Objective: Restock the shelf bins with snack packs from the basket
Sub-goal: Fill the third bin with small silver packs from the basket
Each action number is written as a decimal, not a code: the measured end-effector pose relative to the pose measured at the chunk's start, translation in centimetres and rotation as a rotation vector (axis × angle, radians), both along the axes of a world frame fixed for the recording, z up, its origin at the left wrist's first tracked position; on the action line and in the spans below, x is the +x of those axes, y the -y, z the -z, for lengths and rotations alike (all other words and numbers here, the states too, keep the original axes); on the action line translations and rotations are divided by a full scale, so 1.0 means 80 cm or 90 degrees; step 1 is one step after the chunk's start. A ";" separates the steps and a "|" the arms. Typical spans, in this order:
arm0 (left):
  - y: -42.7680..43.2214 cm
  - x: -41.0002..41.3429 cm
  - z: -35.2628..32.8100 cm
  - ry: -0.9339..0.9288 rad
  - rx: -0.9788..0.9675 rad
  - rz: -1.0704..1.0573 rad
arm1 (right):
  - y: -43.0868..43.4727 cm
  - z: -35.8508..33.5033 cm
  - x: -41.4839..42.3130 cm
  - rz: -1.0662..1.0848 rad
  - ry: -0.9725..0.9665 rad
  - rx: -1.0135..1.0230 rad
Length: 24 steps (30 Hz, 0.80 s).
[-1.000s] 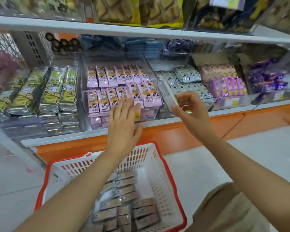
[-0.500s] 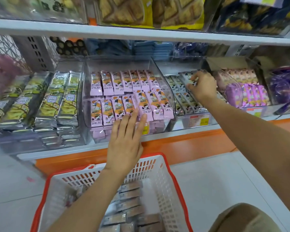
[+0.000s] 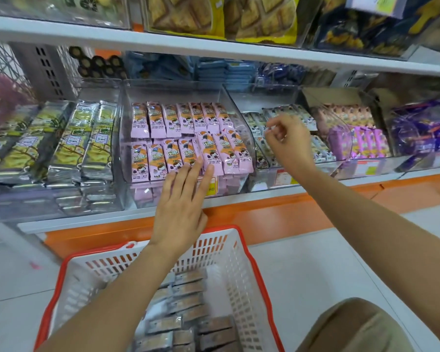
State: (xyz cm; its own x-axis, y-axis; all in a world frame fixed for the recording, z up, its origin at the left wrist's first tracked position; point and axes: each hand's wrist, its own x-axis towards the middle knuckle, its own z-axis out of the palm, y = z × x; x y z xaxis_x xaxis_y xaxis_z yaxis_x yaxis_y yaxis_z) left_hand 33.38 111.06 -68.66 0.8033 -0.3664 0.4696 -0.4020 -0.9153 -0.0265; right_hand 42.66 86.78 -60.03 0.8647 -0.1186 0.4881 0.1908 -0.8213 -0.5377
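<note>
Two shelf levels fill my view, and the lower shelf (image 3: 214,202) carries a row of clear bins. Below it on the floor stands the white basket (image 3: 239,262) with its red rim. Brown-grey snack packs (image 3: 188,295) lie stacked in its bottom. Straight ahead, the middle bin (image 3: 248,133) holds pink packs (image 3: 158,120) in two rows, lying flat side by side. Just to its right, a lower bin (image 3: 262,181) holds grey-white packs (image 3: 302,115).

My left hand (image 3: 181,207) reaches over the basket's far rim, flat, with its fingers straight and slightly spread. The fingertips touch the near ends of the front row of pink packs at the bin's front lip, and it grips nothing. My right hand (image 3: 288,142) hangs over the grey-white packs with its fingers loosely curled and the thumb close to the forefinger. I see nothing held in it, and I cannot tell whether it touches the packs beneath.
</note>
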 end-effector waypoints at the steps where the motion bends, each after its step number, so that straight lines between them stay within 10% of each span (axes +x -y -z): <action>1: -0.002 -0.002 -0.001 0.007 -0.016 0.011 | -0.011 0.001 -0.020 -0.032 0.010 0.021; 10: -0.090 -0.067 0.067 -0.041 -0.016 0.003 | -0.118 0.105 -0.161 -0.298 -0.090 0.133; 24: -0.185 -0.079 0.206 -0.341 0.053 -0.152 | -0.184 0.362 -0.230 -0.270 -0.738 -0.048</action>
State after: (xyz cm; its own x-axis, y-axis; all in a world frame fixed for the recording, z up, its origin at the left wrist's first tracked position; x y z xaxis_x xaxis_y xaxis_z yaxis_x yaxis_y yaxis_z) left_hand 27.09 125.88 -85.14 0.9853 -0.1642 -0.0465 -0.1621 -0.9857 0.0471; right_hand 24.26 101.53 -88.97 0.7541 0.2723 -0.5976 -0.1073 -0.8467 -0.5212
